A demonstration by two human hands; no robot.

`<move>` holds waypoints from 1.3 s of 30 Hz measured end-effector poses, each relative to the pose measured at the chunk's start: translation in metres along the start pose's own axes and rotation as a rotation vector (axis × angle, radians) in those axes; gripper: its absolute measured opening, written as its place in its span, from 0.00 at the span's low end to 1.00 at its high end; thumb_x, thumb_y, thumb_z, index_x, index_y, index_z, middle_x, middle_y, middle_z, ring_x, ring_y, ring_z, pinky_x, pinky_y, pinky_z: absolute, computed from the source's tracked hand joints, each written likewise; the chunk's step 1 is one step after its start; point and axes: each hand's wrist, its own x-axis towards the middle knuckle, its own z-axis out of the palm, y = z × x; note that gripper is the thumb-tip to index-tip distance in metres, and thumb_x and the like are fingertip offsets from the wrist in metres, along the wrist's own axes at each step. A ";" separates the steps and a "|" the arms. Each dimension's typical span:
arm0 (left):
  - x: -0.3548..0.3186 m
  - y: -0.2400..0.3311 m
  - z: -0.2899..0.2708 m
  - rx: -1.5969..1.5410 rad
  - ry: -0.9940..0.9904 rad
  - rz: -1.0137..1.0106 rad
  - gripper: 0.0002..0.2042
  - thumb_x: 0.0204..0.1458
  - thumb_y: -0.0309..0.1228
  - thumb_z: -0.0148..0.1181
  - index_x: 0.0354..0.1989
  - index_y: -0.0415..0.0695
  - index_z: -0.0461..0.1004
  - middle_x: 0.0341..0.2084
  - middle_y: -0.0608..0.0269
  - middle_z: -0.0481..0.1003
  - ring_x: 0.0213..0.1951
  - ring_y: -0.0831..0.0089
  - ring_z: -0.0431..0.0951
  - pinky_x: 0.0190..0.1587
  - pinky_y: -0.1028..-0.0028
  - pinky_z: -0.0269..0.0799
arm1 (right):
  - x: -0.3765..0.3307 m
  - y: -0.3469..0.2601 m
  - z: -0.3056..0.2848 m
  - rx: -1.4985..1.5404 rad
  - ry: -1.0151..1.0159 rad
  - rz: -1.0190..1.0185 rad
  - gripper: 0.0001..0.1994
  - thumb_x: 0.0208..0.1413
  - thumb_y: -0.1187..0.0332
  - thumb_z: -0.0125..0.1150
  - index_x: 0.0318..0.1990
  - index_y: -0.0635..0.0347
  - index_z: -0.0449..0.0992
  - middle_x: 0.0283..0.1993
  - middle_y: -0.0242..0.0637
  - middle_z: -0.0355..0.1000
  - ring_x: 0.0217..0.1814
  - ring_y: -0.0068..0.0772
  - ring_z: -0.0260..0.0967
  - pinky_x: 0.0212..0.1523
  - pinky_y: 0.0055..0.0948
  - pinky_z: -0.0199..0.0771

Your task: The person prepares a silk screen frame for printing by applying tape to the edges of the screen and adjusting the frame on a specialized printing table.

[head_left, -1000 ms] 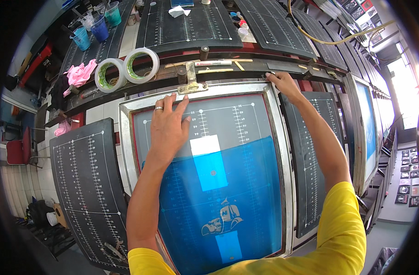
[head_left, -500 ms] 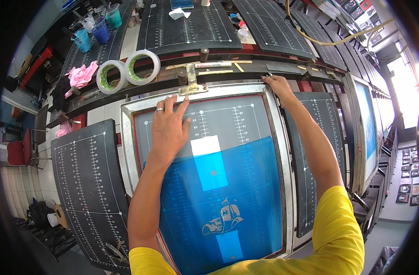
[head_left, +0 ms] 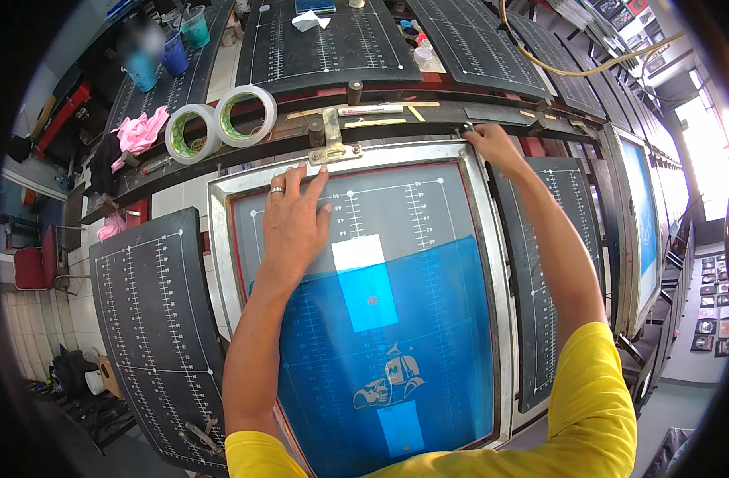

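A silk-screen frame [head_left: 484, 279] with pale metal sides lies before me over a dark printing board. Blue emulsion [head_left: 452, 334] coats most of its mesh, with a scooter-shaped design [head_left: 390, 382] in the lower part. My left hand [head_left: 295, 211] rests on the far left of the screen, fingers spread and fingertips on the frame's far bar. Beyond the frame's far right corner, my right hand [head_left: 492, 146] pinches at a small shiny metal piece by the rail; its kind is too small to tell. A metal hinge bracket [head_left: 332, 143] sits at the far bar's middle.
Two tape rolls [head_left: 247, 116], a marker [head_left: 372, 111] and thin sticks lie along the dark rail [head_left: 444, 117]. Printing boards [head_left: 153, 319] flank the screen. Another screen [head_left: 635, 215] stands at right. Pink cloth [head_left: 141, 130] and cups of ink [head_left: 174, 54] are at far left.
My right hand has shifted slightly right and turned, and a small shiny piece shows at its fingertips. My left hand stays in place on the frame.
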 end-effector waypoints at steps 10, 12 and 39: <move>-0.004 -0.007 0.003 0.041 0.048 0.024 0.26 0.50 0.30 0.64 0.60 0.48 0.71 0.57 0.50 0.68 0.55 0.51 0.67 0.57 0.58 0.68 | 0.005 -0.076 -0.046 -1.108 -0.238 -0.452 0.09 0.55 0.65 0.60 0.34 0.60 0.82 0.34 0.50 0.79 0.39 0.52 0.79 0.38 0.47 0.78; -0.004 -0.007 0.003 0.039 0.042 0.024 0.25 0.50 0.30 0.64 0.60 0.48 0.71 0.57 0.50 0.67 0.56 0.51 0.67 0.58 0.58 0.68 | 0.013 -0.086 -0.046 -1.170 -0.293 -0.492 0.07 0.53 0.67 0.61 0.32 0.59 0.82 0.33 0.49 0.79 0.38 0.51 0.79 0.37 0.44 0.79; -0.004 -0.008 0.004 0.030 0.016 -0.008 0.24 0.51 0.30 0.64 0.60 0.47 0.72 0.57 0.52 0.68 0.59 0.54 0.67 0.62 0.60 0.66 | 0.023 -0.156 -0.015 -1.484 -0.492 -0.465 0.09 0.53 0.71 0.58 0.38 0.59 0.84 0.42 0.41 0.81 0.45 0.42 0.81 0.42 0.37 0.80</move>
